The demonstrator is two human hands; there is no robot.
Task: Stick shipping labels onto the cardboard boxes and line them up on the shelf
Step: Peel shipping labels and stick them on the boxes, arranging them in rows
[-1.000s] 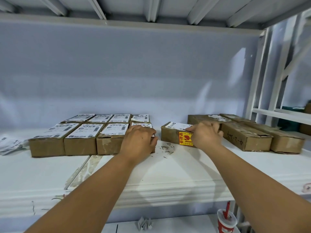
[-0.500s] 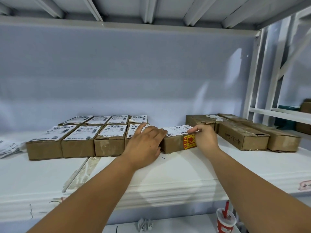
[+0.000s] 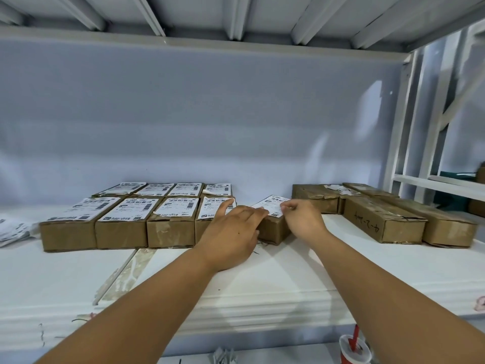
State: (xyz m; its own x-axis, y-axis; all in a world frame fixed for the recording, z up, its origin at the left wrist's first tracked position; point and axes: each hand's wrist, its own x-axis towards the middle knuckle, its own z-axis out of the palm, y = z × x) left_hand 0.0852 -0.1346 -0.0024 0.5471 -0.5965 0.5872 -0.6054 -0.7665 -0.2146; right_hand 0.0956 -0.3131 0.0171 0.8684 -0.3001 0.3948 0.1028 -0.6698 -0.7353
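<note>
The white shelf (image 3: 288, 271), smooth painted board with a stepped front edge, carries everything, and places here are given from the middle box (image 3: 273, 228), a small brown corrugated carton standing near the centre of the shelf. To the left of it, touching or nearly so, eight labelled boxes (image 3: 120, 227) of the same scuffed cardboard stand packed in two rows of four, each topped with a white printed sheet of barcodes and square codes too small to read. To the right of it and a little further back lie long cartons (image 3: 383, 222), dented and torn at the seams, one end face bearing handwriting that looks like "4-2" and more. The left hand (image 3: 231, 232) lies against the middle box's left side with a wide grip, fingers straight, the forefinger reaching onto the neighbouring label. The right hand (image 3: 301, 219) has a narrow grip, fingers curled onto the right edge of the shipping label (image 3: 271, 204), which lies on the middle box's top. Far left sit crumpled paper sheets (image 3: 13, 229); below and right, a red cup (image 3: 354, 349) with a red straw.
</note>
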